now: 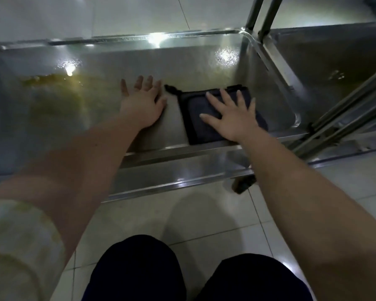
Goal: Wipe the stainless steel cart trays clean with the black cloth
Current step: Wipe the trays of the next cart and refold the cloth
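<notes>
Fingers spread flat, the right hand (230,115) presses the black cloth (197,120) under its palm and should bear down evenly, sweeping past the splayed, empty left hand (142,104) on the tray (182,61) toward the yellowish film (52,83) beyond.

Black cloth (206,114) — silver-grey steel tray (182,61) — yellowish smear (59,83).

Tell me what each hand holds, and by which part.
Nothing is gripped. The right hand presses flat, fingers straight, on top of the folded black cloth; the left hand rests on the stainless steel tray beside it.
</notes>
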